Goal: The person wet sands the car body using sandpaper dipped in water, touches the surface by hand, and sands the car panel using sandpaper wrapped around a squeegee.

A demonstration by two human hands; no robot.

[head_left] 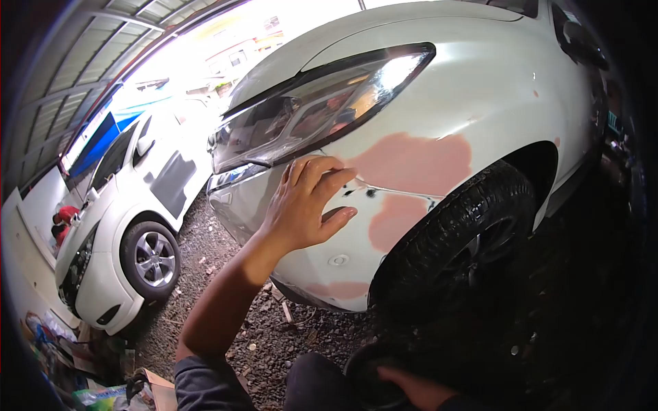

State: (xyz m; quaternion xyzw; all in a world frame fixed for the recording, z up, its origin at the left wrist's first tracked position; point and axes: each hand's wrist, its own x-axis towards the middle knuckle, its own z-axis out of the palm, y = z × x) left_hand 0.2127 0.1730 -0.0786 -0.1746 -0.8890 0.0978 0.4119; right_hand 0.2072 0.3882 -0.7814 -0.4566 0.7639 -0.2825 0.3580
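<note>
White bumper [319,259] lay partly behind the left hand [305,202], half-spread by the pink patch [418,163]; the shadowed right hand [410,385] had an unclear grip

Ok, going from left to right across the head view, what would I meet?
Silver-spoked wheel → left hand → middle pink patch → dark side mirror.

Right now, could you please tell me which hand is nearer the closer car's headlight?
Left: the left hand is just below the headlight, the right hand much lower.
</note>
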